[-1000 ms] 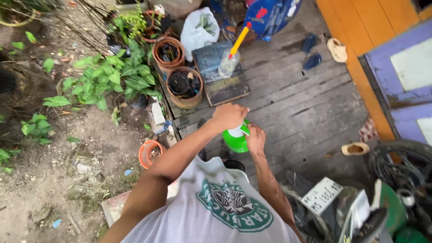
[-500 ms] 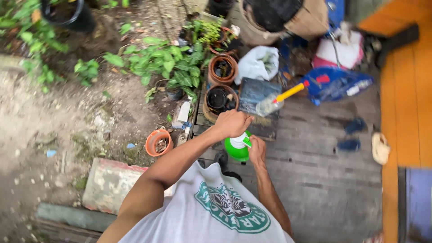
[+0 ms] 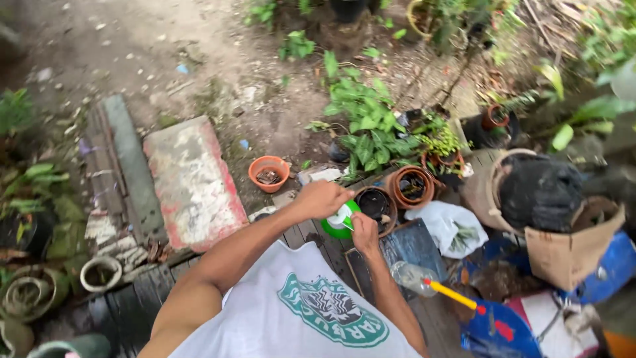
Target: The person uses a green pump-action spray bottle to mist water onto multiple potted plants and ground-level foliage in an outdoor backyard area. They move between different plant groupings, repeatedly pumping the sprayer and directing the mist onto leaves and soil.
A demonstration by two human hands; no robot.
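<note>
Left hand: the left hand [image 3: 322, 198] sits at centre frame, fingers curled down over the top of a green and white container [image 3: 340, 221], clasping it from above.
Right hand: the right hand [image 3: 364, 228] comes in from just below, fingertips pressed against the container's white upper part; whether they pinch a cap or a small strip I cannot tell.
Container position: centre of the frame, held between both hands above the edge of the wooden deck [image 3: 318, 248], just left of a dark pot [image 3: 375, 204] and a terracotta pot [image 3: 411, 187].
Container axis: it looks roughly upright, its long axis running away from the camera, white top towards the left hand and green base showing below; most of it is hidden by the fingers, so the exact tilt is unclear.
Surroundings: a small orange pot [image 3: 269, 173] stands on bare soil to the upper left, a worn painted board [image 3: 192, 182] lies at left, a white plastic bag [image 3: 450, 229] at right, and a clear bottle with a yellow nozzle [image 3: 424, 282] at lower right.
Risk: the grip covers only the top, so if the top part comes away suddenly the green body could slip and spill onto the deck or into the dark pot.
Second risk: the pots stand close by, and an elbow or wrist swinging right could knock them.
</note>
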